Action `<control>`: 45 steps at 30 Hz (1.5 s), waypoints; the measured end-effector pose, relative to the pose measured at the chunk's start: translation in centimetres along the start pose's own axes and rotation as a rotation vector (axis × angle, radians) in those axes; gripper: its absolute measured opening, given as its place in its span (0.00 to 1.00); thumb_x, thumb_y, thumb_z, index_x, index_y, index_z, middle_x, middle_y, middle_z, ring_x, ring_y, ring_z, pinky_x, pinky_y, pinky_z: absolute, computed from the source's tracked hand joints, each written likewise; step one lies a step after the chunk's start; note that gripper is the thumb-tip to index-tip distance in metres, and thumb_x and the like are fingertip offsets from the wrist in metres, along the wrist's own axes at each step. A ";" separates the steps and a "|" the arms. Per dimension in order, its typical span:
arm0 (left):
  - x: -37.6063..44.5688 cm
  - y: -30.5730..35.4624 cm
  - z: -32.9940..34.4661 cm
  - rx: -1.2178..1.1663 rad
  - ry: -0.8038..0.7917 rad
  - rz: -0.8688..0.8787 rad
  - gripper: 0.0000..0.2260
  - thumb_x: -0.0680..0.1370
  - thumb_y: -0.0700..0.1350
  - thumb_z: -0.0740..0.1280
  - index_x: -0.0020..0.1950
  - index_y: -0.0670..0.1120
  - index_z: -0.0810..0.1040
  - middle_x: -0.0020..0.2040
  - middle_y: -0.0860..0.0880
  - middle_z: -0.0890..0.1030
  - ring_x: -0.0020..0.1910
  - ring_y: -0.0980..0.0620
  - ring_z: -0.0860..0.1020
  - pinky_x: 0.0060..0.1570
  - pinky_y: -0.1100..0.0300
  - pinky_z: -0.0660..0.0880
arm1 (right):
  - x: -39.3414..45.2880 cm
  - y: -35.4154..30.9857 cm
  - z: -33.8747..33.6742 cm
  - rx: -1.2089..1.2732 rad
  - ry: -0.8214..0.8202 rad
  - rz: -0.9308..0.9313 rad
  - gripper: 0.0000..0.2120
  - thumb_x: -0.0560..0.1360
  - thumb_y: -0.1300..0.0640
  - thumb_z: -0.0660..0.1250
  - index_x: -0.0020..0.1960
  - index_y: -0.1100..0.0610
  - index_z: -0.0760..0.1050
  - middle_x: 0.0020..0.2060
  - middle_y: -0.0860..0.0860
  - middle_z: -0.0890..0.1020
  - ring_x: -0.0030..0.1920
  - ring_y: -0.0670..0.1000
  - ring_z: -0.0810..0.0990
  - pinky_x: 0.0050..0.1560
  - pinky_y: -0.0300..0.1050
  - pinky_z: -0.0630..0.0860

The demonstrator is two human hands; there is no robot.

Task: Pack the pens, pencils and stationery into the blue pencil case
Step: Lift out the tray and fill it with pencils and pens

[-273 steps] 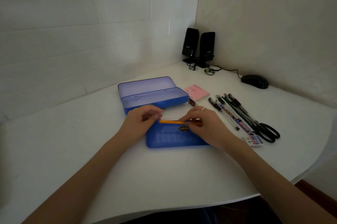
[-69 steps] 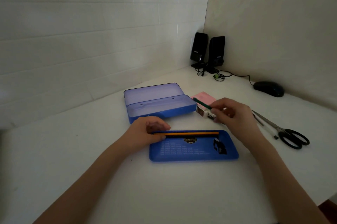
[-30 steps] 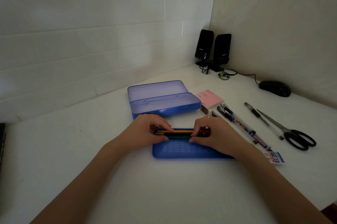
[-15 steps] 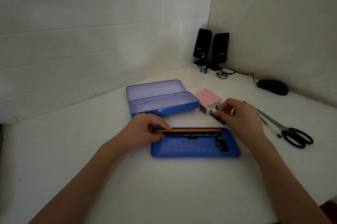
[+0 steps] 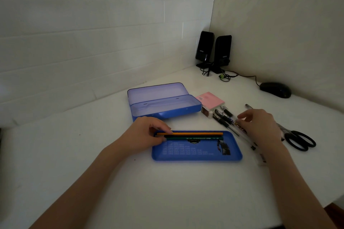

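Two pencils, orange (image 5: 189,133) and green (image 5: 193,137), lying along the far edge of the blue tray (image 5: 195,154), pinned at their left ends by left hand (image 5: 147,135) fingers. Right hand (image 5: 260,126) fingers spread over loose pens (image 5: 223,118) on the counter (image 5: 167,191), nothing pinched yet. Likely slips: pens rolling apart under a loose grab; pencils skidding once released.

Dim, even indoor light leaves the white tabletop (image 5: 167,191) grey and the corner walls (image 5: 93,33) muted. Shadows are soft and faint. Wide-angle distortion bows the wall lines toward the edges; fine detail appears soft and grainy.
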State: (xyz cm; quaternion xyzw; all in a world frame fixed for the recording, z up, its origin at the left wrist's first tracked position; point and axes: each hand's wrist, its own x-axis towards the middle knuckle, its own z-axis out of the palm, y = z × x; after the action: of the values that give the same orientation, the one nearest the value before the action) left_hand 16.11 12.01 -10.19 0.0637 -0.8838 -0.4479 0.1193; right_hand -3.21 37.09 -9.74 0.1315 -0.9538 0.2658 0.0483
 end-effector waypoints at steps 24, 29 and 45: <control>0.0 0.2 -0.1 0.020 -0.010 -0.005 0.13 0.69 0.32 0.72 0.46 0.48 0.85 0.47 0.49 0.84 0.46 0.54 0.81 0.47 0.65 0.78 | 0.1 -0.1 0.7 0.100 0.038 0.025 0.05 0.72 0.55 0.69 0.48 0.54 0.76 0.46 0.53 0.81 0.44 0.52 0.78 0.46 0.50 0.77; 0.0 0.3 -0.1 -0.004 -0.012 -0.008 0.13 0.69 0.32 0.72 0.46 0.48 0.84 0.47 0.48 0.84 0.45 0.53 0.81 0.47 0.64 0.78 | -1.6 -2.1 -0.8 0.355 0.164 -0.319 0.05 0.74 0.54 0.68 0.49 0.50 0.79 0.42 0.47 0.81 0.42 0.46 0.78 0.43 0.43 0.77; 0.2 0.9 -0.4 -0.178 0.055 -0.101 0.07 0.70 0.40 0.74 0.47 0.49 0.84 0.44 0.54 0.86 0.45 0.60 0.82 0.47 0.71 0.75 | -4.3 -5.2 0.8 0.334 -0.465 -0.753 0.09 0.70 0.59 0.72 0.47 0.48 0.84 0.40 0.41 0.82 0.43 0.42 0.79 0.40 0.29 0.72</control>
State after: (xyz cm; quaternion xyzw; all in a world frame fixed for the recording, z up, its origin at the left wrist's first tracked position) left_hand 16.06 12.17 -9.17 0.1095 -0.8327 -0.5280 0.1260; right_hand 2.33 33.35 -8.51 0.5302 -0.7695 0.3431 -0.0952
